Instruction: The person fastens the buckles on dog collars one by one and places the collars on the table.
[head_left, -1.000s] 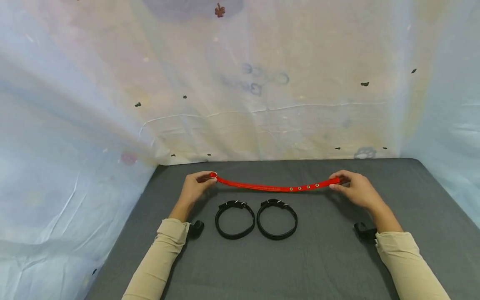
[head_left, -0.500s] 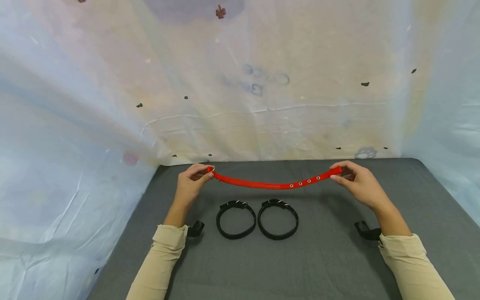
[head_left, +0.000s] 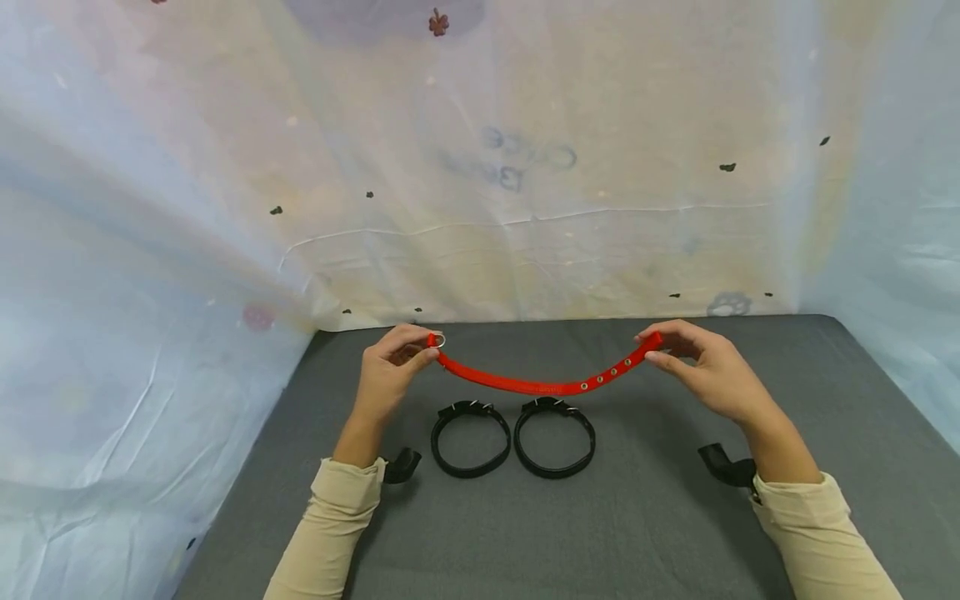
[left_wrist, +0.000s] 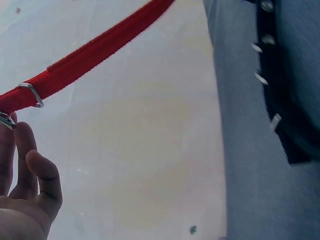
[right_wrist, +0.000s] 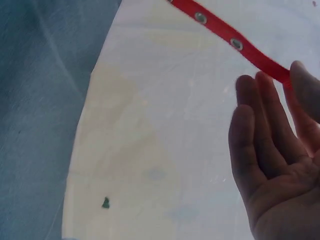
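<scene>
A red strap [head_left: 525,386] with metal eyelets hangs in a sagging curve above the table, held at both ends. My left hand [head_left: 382,379] pinches its left end, beside the metal ring and buckle; in the left wrist view the strap [left_wrist: 100,60] runs up and away from the left hand [left_wrist: 30,185]. The eyelet end is pinched between thumb and fingers of my right hand [head_left: 712,371]. In the right wrist view, that hand [right_wrist: 280,165] has its lower fingers loosely extended under the strap [right_wrist: 250,52]. Two black buckled loops [head_left: 470,472] [head_left: 555,473] lie side by side below.
A dark grey cloth covers the table [head_left: 585,542]. Pale patterned sheeting [head_left: 525,250] hangs behind the table's back edge and along both sides. Black straps with hook-like ends stick out at both wrists, low over the cloth.
Both hands have risen slightly from where they were a second ago and come closer together. The red strap sags more deeply between them. The black loops have stayed in place.
</scene>
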